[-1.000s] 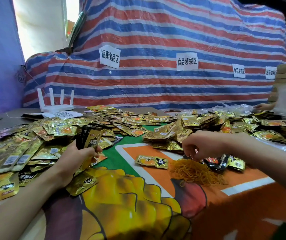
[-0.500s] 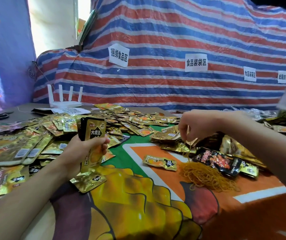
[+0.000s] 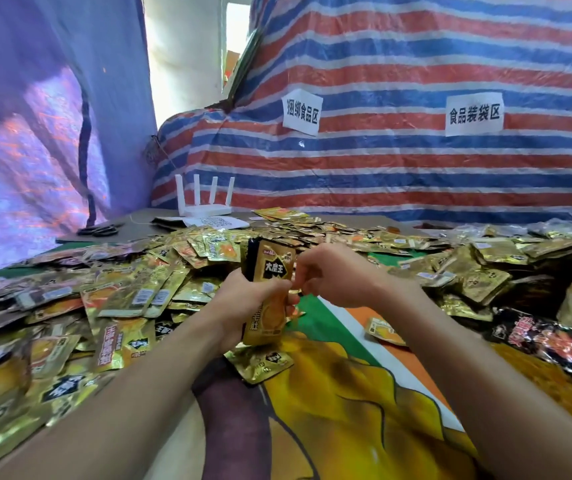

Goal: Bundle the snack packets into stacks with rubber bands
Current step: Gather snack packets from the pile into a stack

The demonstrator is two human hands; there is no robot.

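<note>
a: what's different from half a second back?
b: the right hand (image 3: 333, 275) has left the rubber band heap (image 3: 551, 384) at 4 o'clock. it now meets the stack of packets (image 3: 270, 271) at its right edge, fingertips pinching a thin yellow rubber band (image 3: 295, 291). the left hand (image 3: 243, 299) still grips the stack upright, mid-view.
a: and around them?
b: loose gold packets (image 3: 121, 299) are heaped from 8 to 2 o'clock, and one packet (image 3: 263, 363) lies just below at 6. the right forearm half hides the black-and-red packets (image 3: 547, 337) at 3. a white router (image 3: 205, 202) and scissors (image 3: 99, 230) sit at 11.
</note>
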